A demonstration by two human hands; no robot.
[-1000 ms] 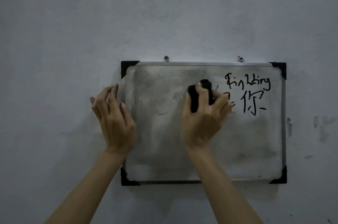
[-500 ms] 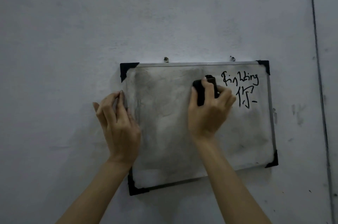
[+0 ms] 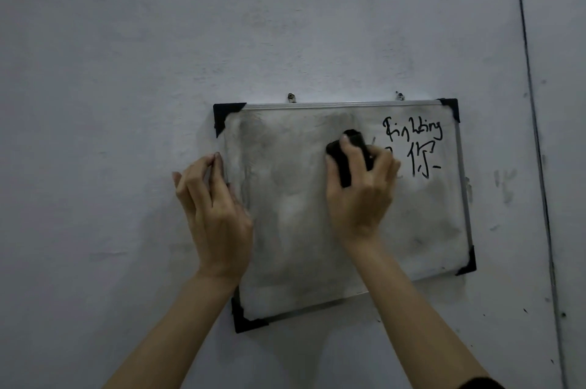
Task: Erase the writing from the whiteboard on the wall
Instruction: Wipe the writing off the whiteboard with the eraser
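Head view: my right hand (image 3: 360, 195) clamped on black eraser (image 3: 347, 157), pressed flat to whiteboard (image 3: 295, 230) hanging on wall (image 3: 126, 55), board tilted, lower left corner dropped. My left hand (image 3: 215, 217) fingers together, braced against board's left edge, holding nothing. Remaining writing (image 3: 412, 147) sits in upper right corner, just right of eraser; eraser's long axis roughly upright. Rest of board smeared grey, no letters. Right hand nearer; I judge next stroke runs rightward across letters.

wall (image 3: 222, 23): grey, scuffed (dark smudges right) | two hooks (image 3: 290, 97); vertical seam (image 3: 528, 71) far right
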